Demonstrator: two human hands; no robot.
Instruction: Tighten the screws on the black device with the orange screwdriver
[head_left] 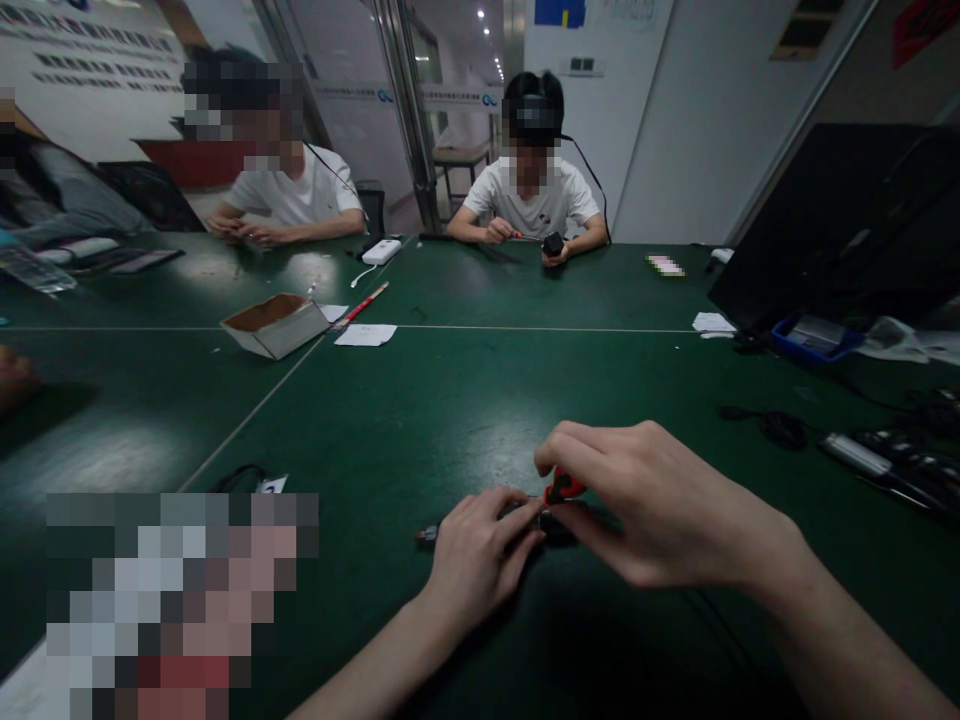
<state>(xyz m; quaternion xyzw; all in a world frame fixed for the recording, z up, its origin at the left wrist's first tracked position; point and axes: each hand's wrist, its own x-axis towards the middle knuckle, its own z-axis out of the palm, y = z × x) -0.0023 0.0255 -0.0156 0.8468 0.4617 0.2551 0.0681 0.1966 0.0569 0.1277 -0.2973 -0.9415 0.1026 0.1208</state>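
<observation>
My left hand [480, 550] lies over a slim dark device [559, 528] on the green table, its fingers closed down on it. The device's small metallic end [426, 537] sticks out to the left of that hand; most of its body is covered. My right hand [645, 500] pinches the red-and-black handle of a screwdriver [561, 487] just above the device, close to my left fingertips. The screwdriver's tip is hidden, so I cannot tell whether it touches the device. A dark cable [720, 620] runs across the table below my right forearm.
An open cardboard box [277, 340], white paper [366, 335] and a red pencil-like stick [364, 305] lie ahead left. Cables [784, 428], a silver-and-black device [855, 455] and a blue tray [814, 338] lie right. Opposite, a person [536, 195] holds an orange-handled tool and a black block.
</observation>
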